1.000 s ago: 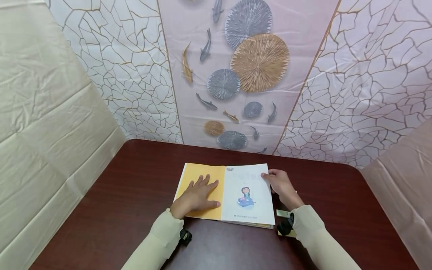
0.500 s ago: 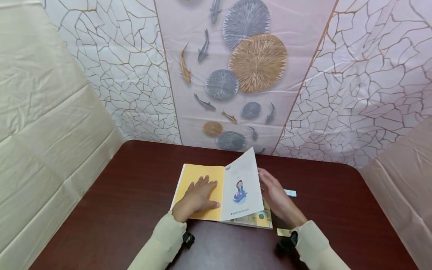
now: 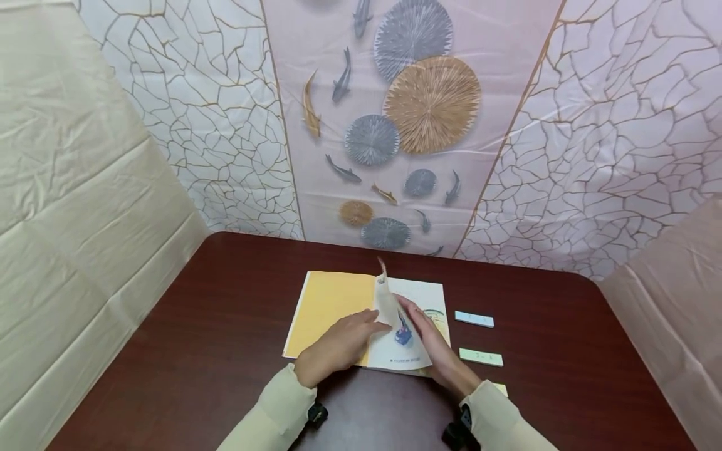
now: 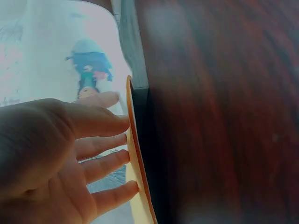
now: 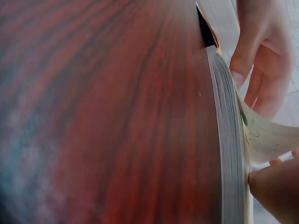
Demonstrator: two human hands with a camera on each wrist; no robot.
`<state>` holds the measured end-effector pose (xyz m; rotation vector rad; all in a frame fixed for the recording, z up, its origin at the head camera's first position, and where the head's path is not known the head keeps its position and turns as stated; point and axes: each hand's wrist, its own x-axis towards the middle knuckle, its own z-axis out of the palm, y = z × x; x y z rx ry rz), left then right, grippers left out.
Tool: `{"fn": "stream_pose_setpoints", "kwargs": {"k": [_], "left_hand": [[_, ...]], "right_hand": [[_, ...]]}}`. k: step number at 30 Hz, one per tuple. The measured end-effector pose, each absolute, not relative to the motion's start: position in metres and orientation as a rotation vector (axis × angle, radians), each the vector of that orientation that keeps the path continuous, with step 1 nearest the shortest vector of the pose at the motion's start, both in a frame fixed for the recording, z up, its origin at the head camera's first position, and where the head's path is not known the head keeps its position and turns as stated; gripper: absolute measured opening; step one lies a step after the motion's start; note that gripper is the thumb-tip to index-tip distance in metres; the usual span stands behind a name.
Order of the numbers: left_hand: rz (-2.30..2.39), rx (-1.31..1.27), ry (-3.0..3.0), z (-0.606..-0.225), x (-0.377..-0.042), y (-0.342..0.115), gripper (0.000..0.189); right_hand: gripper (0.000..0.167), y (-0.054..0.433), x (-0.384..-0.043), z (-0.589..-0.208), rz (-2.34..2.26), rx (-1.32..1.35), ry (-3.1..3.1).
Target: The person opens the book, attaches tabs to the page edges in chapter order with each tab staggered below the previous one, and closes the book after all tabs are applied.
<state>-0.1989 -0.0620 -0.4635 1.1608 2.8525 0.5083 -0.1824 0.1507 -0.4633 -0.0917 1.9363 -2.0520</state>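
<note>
An open book lies on the table, with a plain yellow left page (image 3: 329, 297) and a lifted, bent white page (image 3: 397, 354) bearing a small cartoon figure. My right hand (image 3: 437, 351) is behind that white page, its fingers fairly straight against it. Beneath it part of another printed page (image 3: 427, 292) shows. My left hand (image 3: 341, 341) rests near the book's gutter, fingers reaching to the lifted page. In the left wrist view, the left hand's fingers (image 4: 110, 161) are spread and loosely extended. The right wrist view shows the thick page block (image 5: 229, 126) edge-on beside the right hand (image 5: 278, 191).
To the right of the book lie a blue paper strip (image 3: 474, 319), a green strip (image 3: 481, 357) and a yellow strip (image 3: 501, 389) partly hidden by the right sleeve. Dark wood table (image 3: 225, 300) surrounds the book. A patterned curtain (image 3: 372, 188) hangs behind.
The white page has gone from lying flat to standing bent toward the left, pushed by my right hand moving leftward. My left hand has shifted right from the yellow page to the gutter.
</note>
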Motion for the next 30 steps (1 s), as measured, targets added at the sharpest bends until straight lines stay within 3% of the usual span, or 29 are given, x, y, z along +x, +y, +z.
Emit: {"fn": "stream_pose_setpoints", "kwargs": {"k": [7,13,17,26,30], "left_hand": [[1.067,0.979,2.552,-0.461,-0.202,-0.074,0.034],[1.668,0.637,2.265,-0.445,-0.207,-0.071,0.069],[1.804,0.474,2.139,-0.428,-0.209,-0.071,0.076],[1.772,0.317,2.224,-0.418,-0.220,-0.092,0.031],[1.717,0.184,2.322,-0.411,-0.224,-0.111,0.022]], "right_hand": [[0.055,0.151,-0.186,-0.468,-2.016,-0.210,1.846],[0.070,0.151,-0.188,-0.468,-1.890,-0.246,1.936],[0.064,0.150,-0.186,-0.469,-1.768,-0.308,2.008],[0.072,0.145,-0.180,-0.471,-1.687,-0.364,2.115],[0.072,0.142,-0.179,-0.470,-1.665,-0.363,2.129]]}}
